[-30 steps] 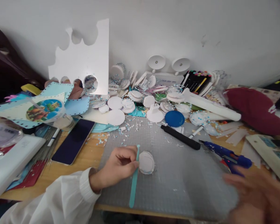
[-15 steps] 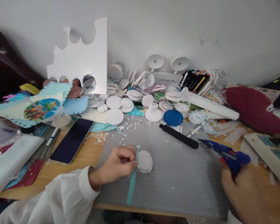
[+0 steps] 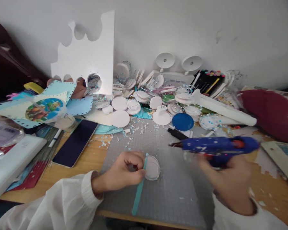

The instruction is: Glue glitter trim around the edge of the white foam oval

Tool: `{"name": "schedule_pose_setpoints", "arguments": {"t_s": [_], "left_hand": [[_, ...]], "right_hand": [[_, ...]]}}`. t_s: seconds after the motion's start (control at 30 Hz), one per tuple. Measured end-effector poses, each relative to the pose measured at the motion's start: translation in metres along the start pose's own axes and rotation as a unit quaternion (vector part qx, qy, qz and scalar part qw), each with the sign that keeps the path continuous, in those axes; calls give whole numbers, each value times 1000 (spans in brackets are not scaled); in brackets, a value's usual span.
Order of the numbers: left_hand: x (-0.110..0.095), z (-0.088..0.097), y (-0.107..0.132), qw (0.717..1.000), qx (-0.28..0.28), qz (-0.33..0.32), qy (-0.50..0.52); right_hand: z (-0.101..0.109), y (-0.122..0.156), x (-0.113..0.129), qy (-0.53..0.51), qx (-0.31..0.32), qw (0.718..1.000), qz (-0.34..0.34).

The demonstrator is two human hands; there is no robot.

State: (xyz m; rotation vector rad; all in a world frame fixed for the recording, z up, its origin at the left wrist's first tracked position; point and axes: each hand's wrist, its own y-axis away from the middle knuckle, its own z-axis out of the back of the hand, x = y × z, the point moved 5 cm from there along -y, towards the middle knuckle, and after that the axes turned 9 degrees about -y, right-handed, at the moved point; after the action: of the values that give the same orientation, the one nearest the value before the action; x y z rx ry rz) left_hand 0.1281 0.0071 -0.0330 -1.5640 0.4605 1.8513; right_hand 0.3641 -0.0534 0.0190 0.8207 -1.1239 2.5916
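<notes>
My left hand (image 3: 124, 174) rests on the grey cutting mat (image 3: 172, 188), fingers pinched on a teal strip (image 3: 138, 191) pressed against the left edge of a white foam disc (image 3: 152, 167). My right hand (image 3: 227, 183) is closed around the handle of a blue glue gun (image 3: 216, 145). The gun is lifted above the mat, its nozzle pointing left, a short way right of and above the disc. The right hand is slightly blurred.
A dark phone (image 3: 75, 143) lies left of the mat. Several white foam discs (image 3: 120, 118), a blue lid (image 3: 182, 121), a black tool (image 3: 177, 133), a white cut-out board (image 3: 86, 60), markers (image 3: 207, 81) and a dark red cap (image 3: 271, 111) crowd the back.
My right hand reached the glue gun, gripped it and lifted it off the table, swinging it left toward the disc. The left hand kept hold of the strip and disc.
</notes>
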Motion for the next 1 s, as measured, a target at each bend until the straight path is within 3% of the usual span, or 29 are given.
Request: {"name": "schedule_pose_setpoints", "arguments": {"t_s": [0.1, 0.2, 0.33, 0.73, 1.0], "left_hand": [[1, 1, 0, 1000, -5, 6, -11], [1, 1, 0, 1000, 0, 8, -12], [1, -1, 0, 1000, 6, 14, -12], [-3, -3, -1, 1000, 5, 10, -17], [-2, -3, -1, 1000, 4, 13, -14]], "right_hand": [[-27, 17, 7, -19, 21, 995, 92], [-40, 29, 2, -22, 48, 993, 103], [-40, 31, 1, -29, 74, 994, 79], [-42, 31, 6, -12, 118, 988, 98], [-43, 31, 7, -14, 109, 989, 103]]}}
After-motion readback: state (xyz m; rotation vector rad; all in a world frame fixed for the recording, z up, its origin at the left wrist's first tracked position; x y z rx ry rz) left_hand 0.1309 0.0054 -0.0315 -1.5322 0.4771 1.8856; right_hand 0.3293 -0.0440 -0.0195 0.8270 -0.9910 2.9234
